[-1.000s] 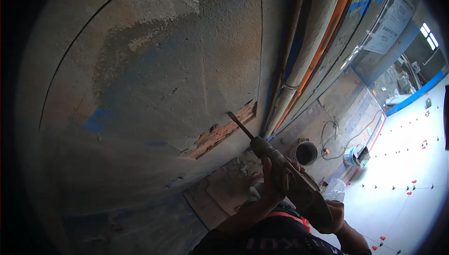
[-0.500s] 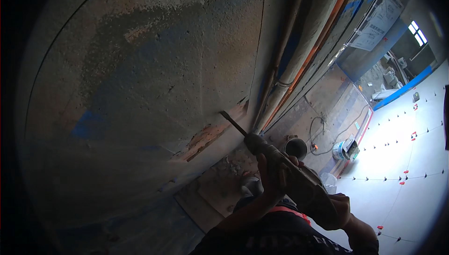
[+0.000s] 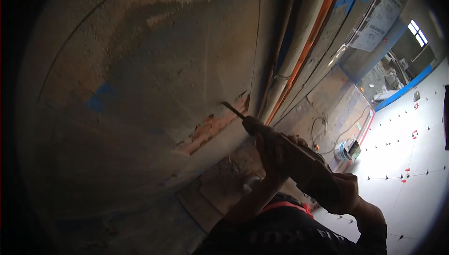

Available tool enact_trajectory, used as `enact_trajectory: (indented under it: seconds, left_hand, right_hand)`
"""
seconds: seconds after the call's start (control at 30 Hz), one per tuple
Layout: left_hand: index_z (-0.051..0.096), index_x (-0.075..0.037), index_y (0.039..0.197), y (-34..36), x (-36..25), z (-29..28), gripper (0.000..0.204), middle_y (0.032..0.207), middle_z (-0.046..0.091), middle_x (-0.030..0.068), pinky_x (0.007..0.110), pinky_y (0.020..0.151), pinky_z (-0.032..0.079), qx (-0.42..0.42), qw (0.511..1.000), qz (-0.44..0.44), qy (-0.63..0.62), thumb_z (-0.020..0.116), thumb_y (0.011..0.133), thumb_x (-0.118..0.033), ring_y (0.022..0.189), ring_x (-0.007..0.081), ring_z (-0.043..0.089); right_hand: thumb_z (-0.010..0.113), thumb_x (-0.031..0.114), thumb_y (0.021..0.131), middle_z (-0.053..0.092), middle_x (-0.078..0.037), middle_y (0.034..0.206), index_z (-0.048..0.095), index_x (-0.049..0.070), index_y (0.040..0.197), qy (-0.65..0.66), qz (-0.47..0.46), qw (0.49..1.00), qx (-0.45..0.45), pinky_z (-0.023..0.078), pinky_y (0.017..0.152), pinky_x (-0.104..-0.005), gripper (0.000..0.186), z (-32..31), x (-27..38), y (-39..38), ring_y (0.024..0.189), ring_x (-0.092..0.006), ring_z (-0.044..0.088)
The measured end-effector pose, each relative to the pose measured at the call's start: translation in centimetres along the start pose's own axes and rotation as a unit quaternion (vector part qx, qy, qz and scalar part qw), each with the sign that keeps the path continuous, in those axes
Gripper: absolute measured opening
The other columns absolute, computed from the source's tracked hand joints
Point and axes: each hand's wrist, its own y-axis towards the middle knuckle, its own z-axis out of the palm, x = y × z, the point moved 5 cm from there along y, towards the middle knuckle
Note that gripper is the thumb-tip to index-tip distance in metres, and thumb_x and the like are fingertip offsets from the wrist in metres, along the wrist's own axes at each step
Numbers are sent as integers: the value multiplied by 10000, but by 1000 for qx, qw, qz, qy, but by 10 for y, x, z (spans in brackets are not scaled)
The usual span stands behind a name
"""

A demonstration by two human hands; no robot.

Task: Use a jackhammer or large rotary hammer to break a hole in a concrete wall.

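A dusty hammer drill point(image 3: 304, 168) with a chisel bit point(image 3: 235, 110) slants up toward the wall point(image 3: 154, 82). The bit's tip is at the wall's grey surface, just above a chipped strip point(image 3: 213, 133) of exposed reddish material; whether it touches cannot be made out. My left hand point(image 3: 270, 159) is wrapped round the front part of the tool, behind the chuck. At its back end my right hand point(image 3: 350, 193) is closed round the rear grip. Shadow hides most of the fingers' detail.
Vertical pipes point(image 3: 292, 54), one orange, run beside the chipped strip. On the right, a pale tiled floor point(image 3: 388, 161) carries small levelling clips. A white bucket point(image 3: 343, 149) and a cable point(image 3: 319, 126) are on the brownish floor. Boards point(image 3: 206, 203) lie below the wall.
The drill has swung slightly, its body now lower and covering the round container seen before. The wall and chipped strip sit a little higher in view. Both hands keep their hold.
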Motion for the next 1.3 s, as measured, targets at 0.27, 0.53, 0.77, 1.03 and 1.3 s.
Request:
enact_trajectory:
  seconds: [0.27,0.53,0.77,1.03,1.3]
  left_hand:
    - [709,-60,1155,-8,-3,-12,877,1083,674,161,509,1047,466,-177,983,3,42,316,997,-827,1033,353,638]
    - [683,-32,1123,4,-12,-8,881,1061,652,183,498,1039,468,-90,996,18,23,287,1012,-811,1035,357,628]
    - [685,-23,1190,4,-14,-2,930,1139,677,188,507,1108,437,-28,1000,10,0,306,983,-847,1139,375,628]
    - [689,-46,1280,12,-14,-7,948,1219,691,181,492,1110,419,-59,998,22,1,325,965,-863,1207,317,598]
    - [657,-35,1301,15,-10,9,868,1272,686,188,560,1129,456,-3,1000,22,20,332,1019,-789,1247,392,626]
  right_hand:
    - [896,189,736,698,-175,817,733,-16,1003,47,-9,999,16,547,572,-393,374,4,-21,4,690,-358,727]
    - [883,193,731,661,-150,767,720,-14,1006,70,-28,996,-38,518,537,-392,381,10,-16,0,600,-349,671]
    - [872,177,748,663,-152,757,725,-26,1025,48,-11,999,4,518,526,-398,374,-2,2,15,603,-344,675]
    - [900,217,730,643,-139,736,716,-13,976,35,-14,999,-3,504,508,-388,384,-11,14,17,569,-324,656]
    - [905,214,742,671,-129,765,723,-1,1009,15,-22,1000,-7,536,533,-364,388,-24,25,32,613,-294,704]
